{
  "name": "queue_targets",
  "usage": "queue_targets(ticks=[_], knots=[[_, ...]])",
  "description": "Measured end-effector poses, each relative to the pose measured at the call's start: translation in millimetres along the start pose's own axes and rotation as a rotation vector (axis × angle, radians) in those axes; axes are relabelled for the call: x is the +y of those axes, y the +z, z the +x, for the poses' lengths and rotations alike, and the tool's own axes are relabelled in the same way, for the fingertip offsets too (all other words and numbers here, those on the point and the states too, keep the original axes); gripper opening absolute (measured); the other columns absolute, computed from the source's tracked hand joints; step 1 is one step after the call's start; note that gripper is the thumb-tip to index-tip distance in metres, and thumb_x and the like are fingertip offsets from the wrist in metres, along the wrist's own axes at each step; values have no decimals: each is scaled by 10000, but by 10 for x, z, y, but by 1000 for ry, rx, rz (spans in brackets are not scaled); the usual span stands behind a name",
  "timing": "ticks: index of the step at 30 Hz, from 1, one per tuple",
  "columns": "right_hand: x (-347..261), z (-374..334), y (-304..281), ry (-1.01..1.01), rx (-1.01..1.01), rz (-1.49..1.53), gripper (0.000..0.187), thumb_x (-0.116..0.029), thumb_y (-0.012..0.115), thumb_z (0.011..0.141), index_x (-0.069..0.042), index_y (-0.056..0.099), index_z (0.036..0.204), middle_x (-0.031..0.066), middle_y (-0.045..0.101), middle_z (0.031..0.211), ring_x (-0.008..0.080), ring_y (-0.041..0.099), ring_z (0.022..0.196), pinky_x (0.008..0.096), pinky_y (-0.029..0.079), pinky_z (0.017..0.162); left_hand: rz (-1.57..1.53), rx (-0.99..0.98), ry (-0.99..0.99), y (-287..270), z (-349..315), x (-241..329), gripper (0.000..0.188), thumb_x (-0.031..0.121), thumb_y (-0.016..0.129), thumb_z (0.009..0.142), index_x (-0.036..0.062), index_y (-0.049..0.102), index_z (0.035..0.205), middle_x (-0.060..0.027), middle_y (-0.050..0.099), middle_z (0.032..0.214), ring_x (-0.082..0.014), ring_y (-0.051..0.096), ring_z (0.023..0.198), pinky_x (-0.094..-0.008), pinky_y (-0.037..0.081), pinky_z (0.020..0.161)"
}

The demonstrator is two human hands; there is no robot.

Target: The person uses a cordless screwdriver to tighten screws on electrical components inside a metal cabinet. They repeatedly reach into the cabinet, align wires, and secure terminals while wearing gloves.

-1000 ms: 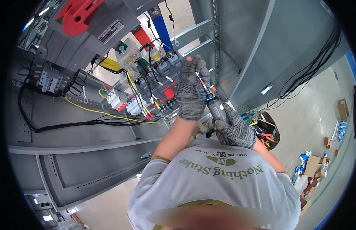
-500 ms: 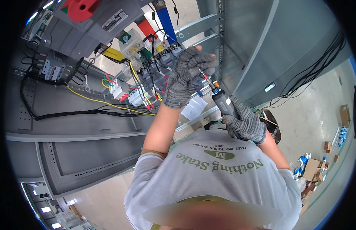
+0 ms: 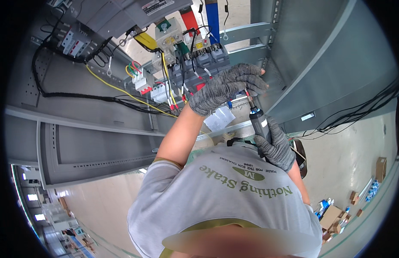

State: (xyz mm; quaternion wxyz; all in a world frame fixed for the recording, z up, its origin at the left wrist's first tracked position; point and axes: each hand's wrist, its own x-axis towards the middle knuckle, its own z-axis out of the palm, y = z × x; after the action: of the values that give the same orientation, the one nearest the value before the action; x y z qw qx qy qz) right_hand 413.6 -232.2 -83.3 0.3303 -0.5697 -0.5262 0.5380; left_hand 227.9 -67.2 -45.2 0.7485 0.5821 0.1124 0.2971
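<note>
Grey knitted gloves cover both my hands. My right hand (image 3: 278,145) is wrapped round the dark grey body of an electric screwdriver (image 3: 260,123), whose bit slants up toward my other hand. Over the bit's tip, my left hand (image 3: 227,88) has its fingers bent and drawn together. Whatever small thing sits between them is hidden. Past that hand lies a row of grey circuit breakers (image 3: 206,60) with black wires and red-sleeved ends. A white sheet of paper (image 3: 220,118) lies below my left wrist.
An open grey metal cabinet surrounds the work, with a side panel (image 3: 328,81) at right. A black cable bundle (image 3: 83,97) runs along the left. Yellow, red and blue busbars (image 3: 212,21) stand at the back. Cardboard boxes (image 3: 331,217) lie on the floor at lower right.
The view has shifted, so the cabinet parts sit differently in the picture. Both hands and the electric screwdriver appear farther right, and my left fingers bend more over the bit's tip.
</note>
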Motion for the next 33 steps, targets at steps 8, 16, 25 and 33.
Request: queue_targets(ticks=[8, 16, 25, 33], knots=[[51, 230, 178, -97, -156, 426, 543, -263, 558, 940, -79, 319, 1393, 78, 543, 939, 109, 551, 647, 266, 468, 577, -22, 76, 23, 10, -87, -145, 605, 214, 637, 857, 35, 392, 1380, -175, 543, 1303, -280, 560, 1168, -391, 459, 980], [-117, 619, 293, -384, -46, 394, 647, -25, 536, 904, -131, 241, 1469, 89, 571, 951, 109, 577, 647, 255, 515, 581, 48, 95, -31, -37, -139, -115, 744, 286, 652, 844, 23, 297, 1444, -148, 387, 1467, -282, 459, 1280, -383, 384, 1063], [-159, 722, 284, -360, 41, 189, 513, -25, 494, 914, -108, 398, 1411, 41, 572, 811, 99, 565, 699, 249, 490, 629, 135, 132, 22, -36, -193, -278, 567, 272, 533, 961, 30, 317, 1426, -115, 468, 1410, -225, 516, 1225, -326, 435, 1013], [-114, 775, 269, -383, 17, 265, 513, -2, 482, 895, -76, 410, 1397, 62, 601, 995, 97, 564, 748, 251, 497, 693, -201, 300, 148, 221, -252, -419, 476, 287, 495, 987, 10, 417, 1366, -134, 521, 1335, -182, 530, 1187, -302, 440, 990]])
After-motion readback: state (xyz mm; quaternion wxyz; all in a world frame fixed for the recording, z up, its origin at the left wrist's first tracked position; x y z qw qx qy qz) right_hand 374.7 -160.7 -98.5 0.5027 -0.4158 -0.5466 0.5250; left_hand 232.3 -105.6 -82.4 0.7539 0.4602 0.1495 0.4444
